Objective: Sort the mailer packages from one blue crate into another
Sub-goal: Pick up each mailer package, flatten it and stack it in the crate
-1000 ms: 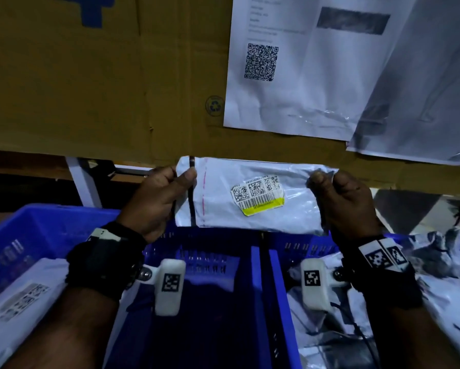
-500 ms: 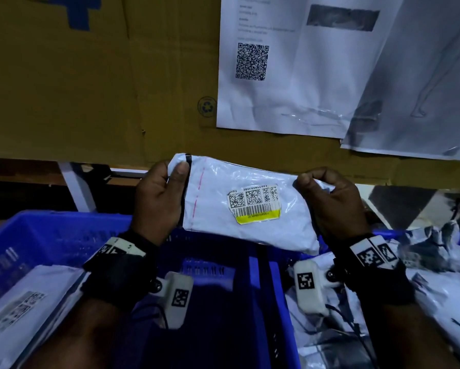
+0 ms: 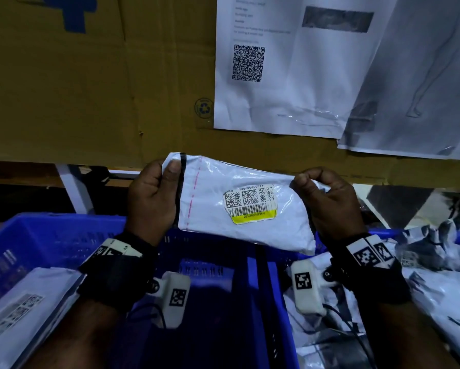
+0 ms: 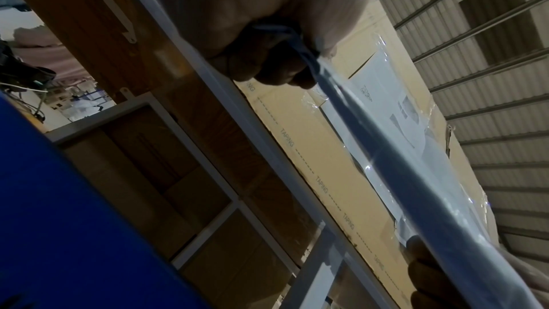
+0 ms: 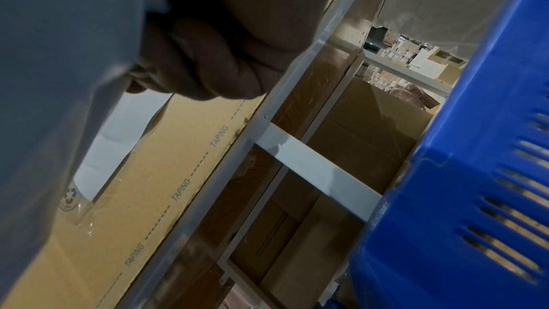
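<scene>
While both hands (image 3: 151, 195) (image 3: 330, 201) pinch (thumbs up), mailer (image 3: 239, 206) taut, raised.

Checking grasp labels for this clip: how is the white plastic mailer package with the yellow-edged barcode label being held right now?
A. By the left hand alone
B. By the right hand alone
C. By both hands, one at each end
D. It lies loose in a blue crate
C: the left hand grips the black-striped end of the white plastic mailer package and the right hand pinches the opposite end, holding it above the blue plastic crates.
</scene>
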Tool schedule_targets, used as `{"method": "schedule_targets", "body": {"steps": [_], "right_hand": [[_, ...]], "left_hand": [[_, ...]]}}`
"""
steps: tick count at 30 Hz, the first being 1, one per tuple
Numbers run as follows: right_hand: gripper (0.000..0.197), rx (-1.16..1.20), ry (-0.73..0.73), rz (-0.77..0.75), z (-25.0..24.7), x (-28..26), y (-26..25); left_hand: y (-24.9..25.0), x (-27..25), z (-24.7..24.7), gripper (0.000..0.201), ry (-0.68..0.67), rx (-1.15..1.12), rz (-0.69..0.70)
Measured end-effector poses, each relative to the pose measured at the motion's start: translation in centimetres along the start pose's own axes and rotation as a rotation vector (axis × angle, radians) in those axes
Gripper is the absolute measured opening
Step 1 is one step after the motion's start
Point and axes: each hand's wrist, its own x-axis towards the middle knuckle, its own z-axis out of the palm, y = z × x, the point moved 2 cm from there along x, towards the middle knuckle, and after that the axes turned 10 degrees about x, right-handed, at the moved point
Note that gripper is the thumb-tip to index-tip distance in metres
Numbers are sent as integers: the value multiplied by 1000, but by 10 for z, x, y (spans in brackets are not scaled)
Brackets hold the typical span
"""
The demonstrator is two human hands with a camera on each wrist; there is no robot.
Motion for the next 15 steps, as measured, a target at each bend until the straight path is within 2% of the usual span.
{"method": "schedule_targets", "body": {"steps": [4, 8, 11, 13, 15], "right_hand": [[18, 0, -22, -17, -1, 0, 2], [15, -8, -33, -2, -2, 1, 2], [23, 4, -151, 43, -4, -1, -2], [26, 23, -259, 107, -8, -1, -3], [34, 42, -331, 151, -12, -1, -5]], "left_hand": [[1, 0, -1, 56, 2, 3, -12], [4, 0, -3, 50, -7, -18, -7], [2, 2, -6, 49, -41, -15, -20], [0, 4, -8, 40, -109, -53, -43], [3, 4, -11, 21, -163, -46, -42]]}}
